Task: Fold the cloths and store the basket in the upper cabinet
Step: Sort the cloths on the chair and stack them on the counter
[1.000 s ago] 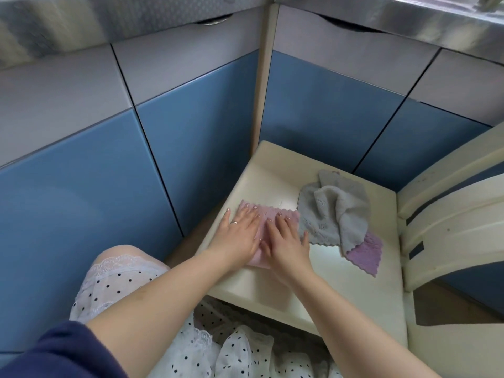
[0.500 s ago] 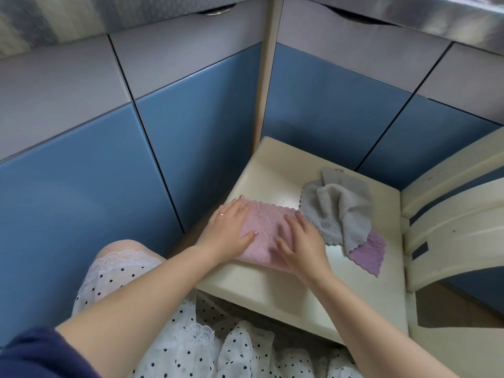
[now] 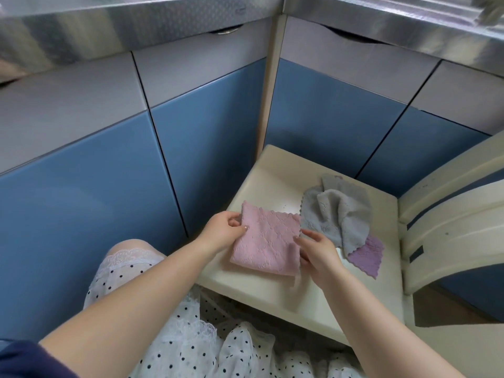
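Nearest the camera, 2 bare forearms were extended over a dotted white skirt point(image 3: 191, 336) toward a cream chair seat point(image 3: 272, 181).

The left hand point(image 3: 222, 232) was closed on the left edge of the pink cloth point(image 3: 268, 240), thumb on top and fingers curled beneath, so that edge was pinched and lifted slightly. The right hand point(image 3: 317, 251) was held at the cloth's right edge with its fingers spread and only lightly bent; whether that edge was actually gripped could not be told, since the fingertips were partly hidden behind the fabric.

The step in hand was judged to be a fold of the pink cloth. It would be done well if both side edges were taken at matching heights, the scalloped far hem was brought squarely onto the near hem, and the crease was pressed flat on the seat before release. A one-sided pull would be likely to skew the soft fabric.

The pink cloth was seen as a thin, textured square with a wavy trimmed border, apparently already doubled at its near edge, lying at the front left of the seat. Just beyond it, touching its far right corner, a grey cloth point(image 3: 336, 211) was left crumpled and unfolded, and a purple cloth point(image 3: 366, 255) was partly covered by it. Farther back, blue cabinet doors point(image 3: 212, 137) were closed under a metal counter edge. No basket was in view.
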Action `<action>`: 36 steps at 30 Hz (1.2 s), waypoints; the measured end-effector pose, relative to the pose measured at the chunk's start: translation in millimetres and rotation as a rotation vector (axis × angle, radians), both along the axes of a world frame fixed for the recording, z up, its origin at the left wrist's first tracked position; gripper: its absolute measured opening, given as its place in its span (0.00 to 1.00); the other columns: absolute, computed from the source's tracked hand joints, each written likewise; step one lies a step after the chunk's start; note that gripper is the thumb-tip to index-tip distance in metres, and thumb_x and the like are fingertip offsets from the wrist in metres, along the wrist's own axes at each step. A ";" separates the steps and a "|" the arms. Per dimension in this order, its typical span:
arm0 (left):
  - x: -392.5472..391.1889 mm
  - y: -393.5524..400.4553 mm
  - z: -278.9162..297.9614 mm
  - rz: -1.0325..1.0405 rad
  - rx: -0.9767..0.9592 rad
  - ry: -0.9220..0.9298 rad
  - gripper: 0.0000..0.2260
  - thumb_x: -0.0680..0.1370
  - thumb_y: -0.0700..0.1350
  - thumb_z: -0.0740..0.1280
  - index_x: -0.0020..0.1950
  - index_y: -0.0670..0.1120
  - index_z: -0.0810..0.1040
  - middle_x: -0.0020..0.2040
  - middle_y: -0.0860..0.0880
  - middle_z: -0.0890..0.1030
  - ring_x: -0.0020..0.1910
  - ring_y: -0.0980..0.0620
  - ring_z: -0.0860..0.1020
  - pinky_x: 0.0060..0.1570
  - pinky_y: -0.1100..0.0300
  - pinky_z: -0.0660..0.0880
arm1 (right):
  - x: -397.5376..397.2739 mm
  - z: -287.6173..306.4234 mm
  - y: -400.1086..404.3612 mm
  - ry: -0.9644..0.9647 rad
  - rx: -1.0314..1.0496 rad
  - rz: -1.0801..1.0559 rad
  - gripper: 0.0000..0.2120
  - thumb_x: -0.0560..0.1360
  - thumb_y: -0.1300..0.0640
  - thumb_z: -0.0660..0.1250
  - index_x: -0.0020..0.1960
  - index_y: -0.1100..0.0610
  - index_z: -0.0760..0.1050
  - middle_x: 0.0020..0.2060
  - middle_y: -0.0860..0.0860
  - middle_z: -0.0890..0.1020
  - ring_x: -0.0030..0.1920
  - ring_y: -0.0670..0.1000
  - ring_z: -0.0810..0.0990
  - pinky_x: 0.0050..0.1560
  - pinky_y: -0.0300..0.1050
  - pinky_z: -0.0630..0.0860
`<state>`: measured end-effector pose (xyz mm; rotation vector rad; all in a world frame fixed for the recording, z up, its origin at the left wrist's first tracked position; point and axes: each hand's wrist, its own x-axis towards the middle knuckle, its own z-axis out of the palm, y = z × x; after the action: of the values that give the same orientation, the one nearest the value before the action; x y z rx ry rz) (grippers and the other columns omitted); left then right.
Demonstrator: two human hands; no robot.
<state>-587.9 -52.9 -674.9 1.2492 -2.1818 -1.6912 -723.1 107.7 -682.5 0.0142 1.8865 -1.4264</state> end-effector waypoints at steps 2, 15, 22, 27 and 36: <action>2.3 1.2 4.3 0.040 0.214 0.074 0.15 0.77 0.37 0.66 0.64 0.40 0.75 0.51 0.48 0.82 0.50 0.52 0.80 0.51 0.58 0.78 | 1.9 0.2 0.5 -0.131 -0.060 -0.049 0.15 0.73 0.64 0.68 0.58 0.57 0.75 0.44 0.57 0.78 0.35 0.53 0.70 0.34 0.44 0.70; 45.3 -27.9 116.3 0.263 0.095 0.384 0.07 0.77 0.42 0.67 0.53 0.49 0.72 0.54 0.47 0.78 0.53 0.49 0.78 0.45 0.55 0.78 | 22.9 117.5 -43.2 0.162 -0.314 0.226 0.05 0.77 0.59 0.66 0.51 0.54 0.79 0.47 0.50 0.82 0.46 0.52 0.77 0.40 0.43 0.72; 85.1 -58.1 221.6 0.289 -0.198 0.624 0.06 0.78 0.38 0.65 0.46 0.49 0.76 0.44 0.51 0.79 0.42 0.55 0.77 0.35 0.63 0.74 | 49.3 228.8 -89.8 0.654 -0.480 0.457 0.15 0.77 0.59 0.64 0.61 0.47 0.76 0.49 0.45 0.81 0.46 0.45 0.80 0.37 0.34 0.77; 130.8 -82.1 292.3 0.333 -0.355 0.716 0.10 0.78 0.35 0.63 0.55 0.46 0.78 0.47 0.53 0.80 0.39 0.62 0.78 0.36 0.69 0.77 | 78.0 292.4 -146.7 0.783 -0.561 0.565 0.18 0.76 0.62 0.64 0.61 0.45 0.74 0.51 0.47 0.81 0.49 0.50 0.81 0.53 0.47 0.79; 225.7 -139.6 367.0 0.469 -0.529 0.547 0.07 0.76 0.38 0.67 0.53 0.44 0.79 0.47 0.50 0.81 0.44 0.57 0.78 0.37 0.70 0.77 | 145.0 365.1 -255.6 0.580 -0.714 0.695 0.06 0.73 0.62 0.69 0.49 0.57 0.82 0.50 0.57 0.83 0.48 0.53 0.78 0.55 0.50 0.76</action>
<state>-362.2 -192.5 -307.9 0.9118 -1.6717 -1.0160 -578.1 -147.9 -317.4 -1.3773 1.4229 -1.5771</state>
